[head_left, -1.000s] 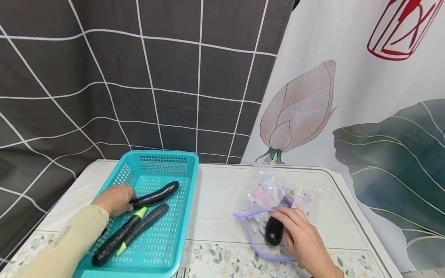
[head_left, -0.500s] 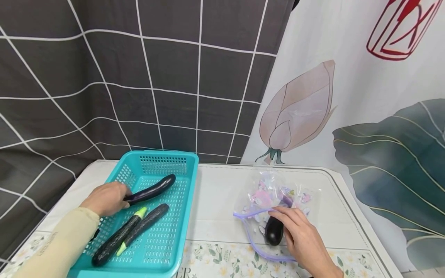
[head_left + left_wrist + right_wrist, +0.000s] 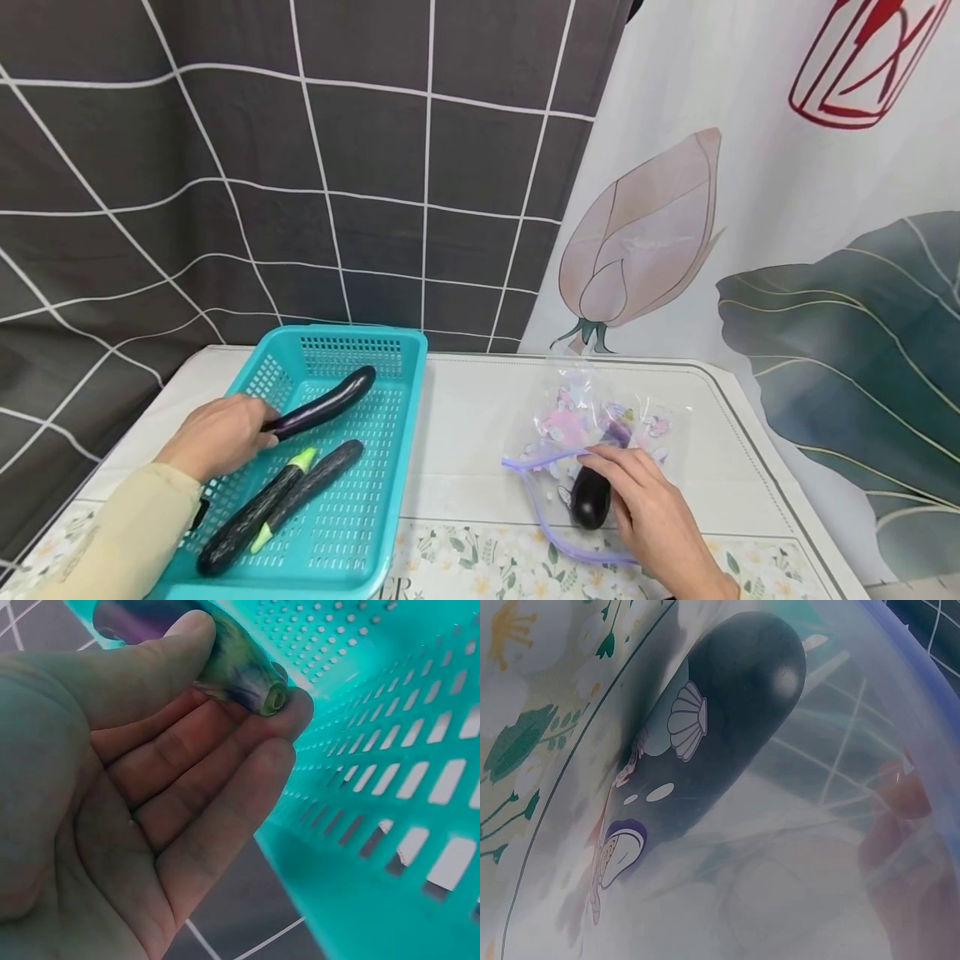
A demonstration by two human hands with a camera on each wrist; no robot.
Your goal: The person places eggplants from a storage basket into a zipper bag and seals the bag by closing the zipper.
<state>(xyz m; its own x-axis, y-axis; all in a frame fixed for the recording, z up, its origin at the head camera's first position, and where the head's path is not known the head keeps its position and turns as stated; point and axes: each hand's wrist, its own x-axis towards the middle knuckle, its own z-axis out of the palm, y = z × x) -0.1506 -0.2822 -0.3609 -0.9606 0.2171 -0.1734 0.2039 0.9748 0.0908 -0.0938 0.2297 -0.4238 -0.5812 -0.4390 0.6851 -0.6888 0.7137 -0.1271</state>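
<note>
Plainly, left grip [image 3: 221, 435] pinches one eggplant [image 3: 326, 405], right grip [image 3: 652, 508] touches a plastic bag [image 3: 564, 423]

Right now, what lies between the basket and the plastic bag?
In the head view, only bare tablecloth lies between the basket and the plastic bag.

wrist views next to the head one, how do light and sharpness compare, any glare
Head view: bright, mostly sharp, small highlights on the long eggplant and bagged eggplant; left wrist: dim, the left hand shaded against the brighter basket; right wrist: dull, hazy, the right hand soft through the clear bag, a glare spot near the bagged eggplant's rounded end.
</note>
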